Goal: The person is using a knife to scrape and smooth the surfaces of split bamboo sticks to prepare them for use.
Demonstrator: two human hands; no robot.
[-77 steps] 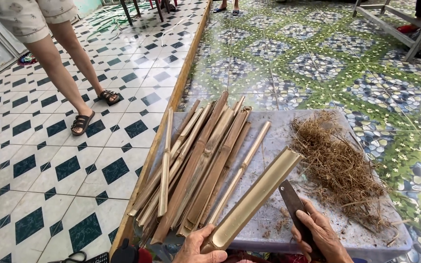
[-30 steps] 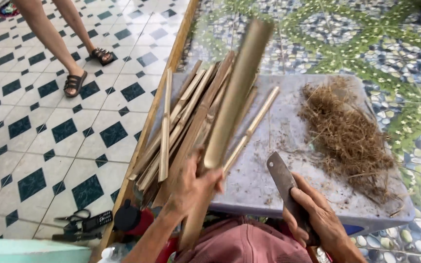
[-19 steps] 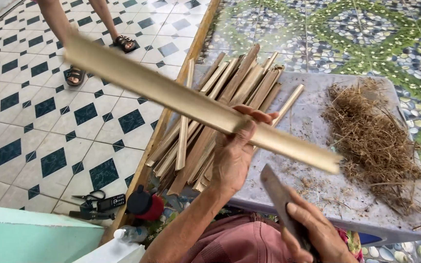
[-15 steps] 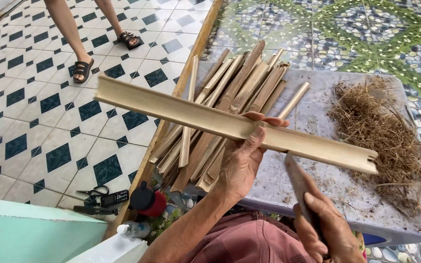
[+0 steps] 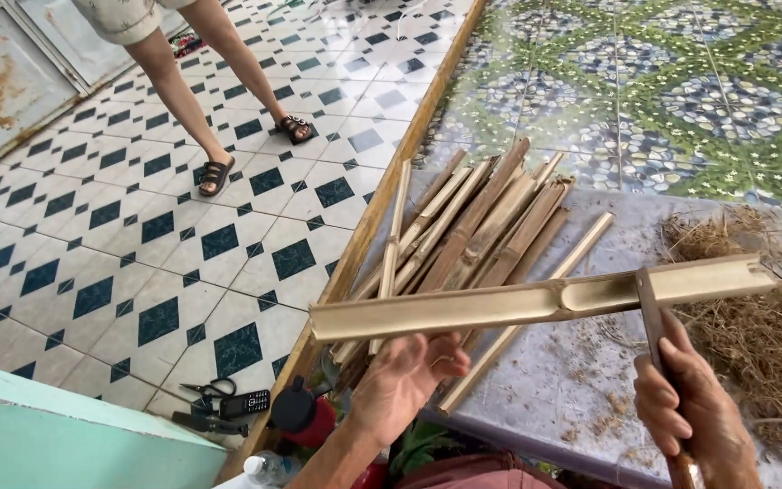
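The left hand (image 5: 406, 376) is lying palm up with its fingers loosely spread, sitting just under the long split bamboo piece (image 5: 536, 302), which is stretching almost level across the middle of the view, hollow side facing up. Whether the fingers are actually touching the bamboo I cannot tell.

At four o'clock from that hand, the right hand (image 5: 694, 412) is closing tightly around the handle of a dark-bladed knife (image 5: 653, 312). The blade is standing upright and meeting the bamboo near its right end.

Behind the bamboo, toward twelve o'clock, a bundle of bamboo slats (image 5: 477, 226) is lying on the grey surface (image 5: 554, 371), fanning up and away. At three o'clock a heap of dry shavings (image 5: 753, 317) is resting on the same surface.

On the tiled floor at seven o'clock, scissors (image 5: 205, 391), a small dark phone (image 5: 244, 403) and a red and black bottle (image 5: 305, 417) are sitting close together. At eleven o'clock another person's legs in sandals (image 5: 219, 172) are standing.
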